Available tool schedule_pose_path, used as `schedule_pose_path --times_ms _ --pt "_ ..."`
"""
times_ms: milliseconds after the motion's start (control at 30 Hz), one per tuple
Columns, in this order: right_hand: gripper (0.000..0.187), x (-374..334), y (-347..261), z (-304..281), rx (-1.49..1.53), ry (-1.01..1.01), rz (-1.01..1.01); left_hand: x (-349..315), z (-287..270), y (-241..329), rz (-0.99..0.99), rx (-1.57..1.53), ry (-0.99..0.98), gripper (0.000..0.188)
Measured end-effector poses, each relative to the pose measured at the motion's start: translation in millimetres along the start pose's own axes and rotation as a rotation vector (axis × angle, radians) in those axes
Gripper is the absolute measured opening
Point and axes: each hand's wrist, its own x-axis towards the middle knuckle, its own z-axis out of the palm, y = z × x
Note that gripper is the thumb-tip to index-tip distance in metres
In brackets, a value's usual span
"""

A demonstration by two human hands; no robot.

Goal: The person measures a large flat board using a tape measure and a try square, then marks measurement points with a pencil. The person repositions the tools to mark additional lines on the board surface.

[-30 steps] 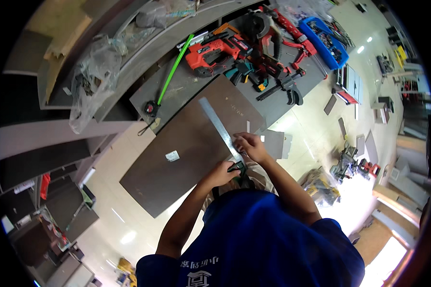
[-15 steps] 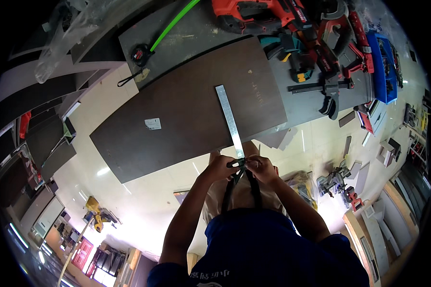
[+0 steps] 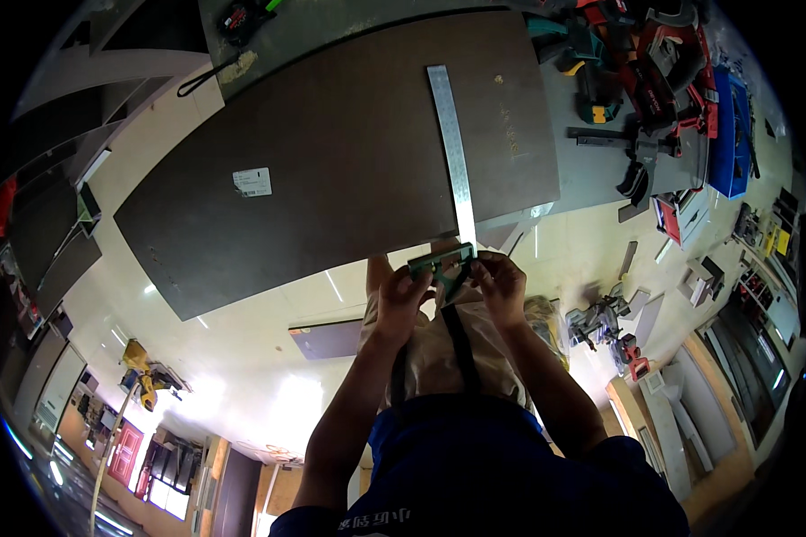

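Observation:
A combination square with a long steel blade (image 3: 451, 148) and a green head (image 3: 441, 258) is between my two hands at the near edge of a dark brown panel (image 3: 331, 192). Its blade reaches away from me across the panel. My left hand (image 3: 399, 302) is closed on the left end of the green head. With thumb and fingers pinched, my right hand (image 3: 500, 285) grips the head's right end, close to where the blade meets it. A white label (image 3: 252, 183) is stuck on the panel, left of the blade.
The panel lies on a grey workbench (image 3: 537, 89). A tape measure (image 3: 240, 21) sits at the far left; red power tools (image 3: 658, 85), a black clamp (image 3: 638, 166) and a blue bin (image 3: 730, 134) are at the right. A miter saw (image 3: 600, 320) stands on the floor.
The square's green head has turned and now shows its long side, lying crosswise between my hands. My left hand has shifted along it. The whole view has moved, too.

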Motion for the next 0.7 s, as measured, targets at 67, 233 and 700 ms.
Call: schedule_pose_path --times_ms 67,233,700 --pt "0.019 3 1 4 0.012 0.025 -0.055 8 10 -1 0.048 -0.053 0.062 0.021" --pt "0.022 12 -4 13 -0.040 -0.012 -0.221 20 13 -3 0.087 -0.077 0.139 0.025" --pt "0.021 16 -8 25 -0.040 -0.057 -0.185 30 13 -14 0.163 -0.022 0.217 0.021"
